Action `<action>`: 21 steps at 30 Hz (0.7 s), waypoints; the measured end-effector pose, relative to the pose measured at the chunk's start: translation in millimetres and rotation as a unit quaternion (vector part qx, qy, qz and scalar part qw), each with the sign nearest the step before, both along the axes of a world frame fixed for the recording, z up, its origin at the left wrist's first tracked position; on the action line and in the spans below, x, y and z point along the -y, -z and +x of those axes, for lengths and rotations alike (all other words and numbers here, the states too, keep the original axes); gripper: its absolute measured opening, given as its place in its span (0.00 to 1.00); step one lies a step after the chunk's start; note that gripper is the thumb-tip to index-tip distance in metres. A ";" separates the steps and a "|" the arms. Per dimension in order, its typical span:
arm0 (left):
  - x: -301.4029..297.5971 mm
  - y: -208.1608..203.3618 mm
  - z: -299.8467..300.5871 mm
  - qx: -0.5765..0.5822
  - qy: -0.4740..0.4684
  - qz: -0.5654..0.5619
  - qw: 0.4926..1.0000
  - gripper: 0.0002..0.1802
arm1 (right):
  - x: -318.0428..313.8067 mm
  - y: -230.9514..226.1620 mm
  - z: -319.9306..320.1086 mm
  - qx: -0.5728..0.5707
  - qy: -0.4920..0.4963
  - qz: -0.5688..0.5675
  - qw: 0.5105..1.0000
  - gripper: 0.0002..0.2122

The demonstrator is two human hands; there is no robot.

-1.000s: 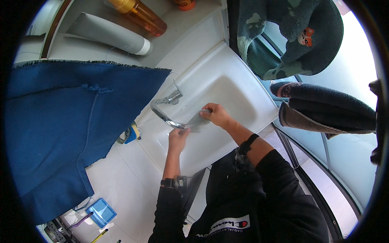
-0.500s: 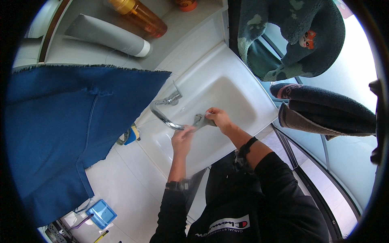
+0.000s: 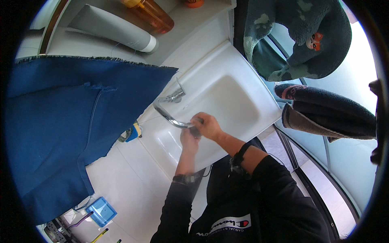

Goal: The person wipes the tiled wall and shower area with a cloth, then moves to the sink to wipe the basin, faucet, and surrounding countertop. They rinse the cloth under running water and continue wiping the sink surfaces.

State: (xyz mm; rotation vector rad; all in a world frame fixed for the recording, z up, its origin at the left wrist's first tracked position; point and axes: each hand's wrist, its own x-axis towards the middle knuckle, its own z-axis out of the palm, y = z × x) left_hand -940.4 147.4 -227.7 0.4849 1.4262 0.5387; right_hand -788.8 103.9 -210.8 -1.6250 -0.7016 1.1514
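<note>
My right hand (image 3: 207, 126) is closed around a small dark-grey thing (image 3: 195, 132), perhaps a wet cloth; its kind is hard to make out. Just below and to the left, my left hand (image 3: 189, 141) meets the same thing, its fingers blurred and partly hidden. Both hands are over a white sink (image 3: 239, 91), close together at the end of a curved chrome faucet (image 3: 167, 116). Whether water is running cannot be made out.
A blue cloth (image 3: 56, 121) hangs at the left. On the shelf above lie a grey tube (image 3: 109, 29) and an amber bottle (image 3: 156, 16). Patterned green fabric (image 3: 300, 48) and a dark towel (image 3: 328, 111) hang at the right. A blue box (image 3: 101, 212) sits lower left.
My hands have come closer together. The grey thing, stretched between them before, is now bunched up and mostly covered. My left hand has shifted slightly right and down.
</note>
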 end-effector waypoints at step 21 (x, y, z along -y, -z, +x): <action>37.9 -20.8 6.9 0.102 -0.037 -0.071 0.992 0.27 | -7.2 16.3 -23.5 0.166 -0.165 -0.205 0.950 0.16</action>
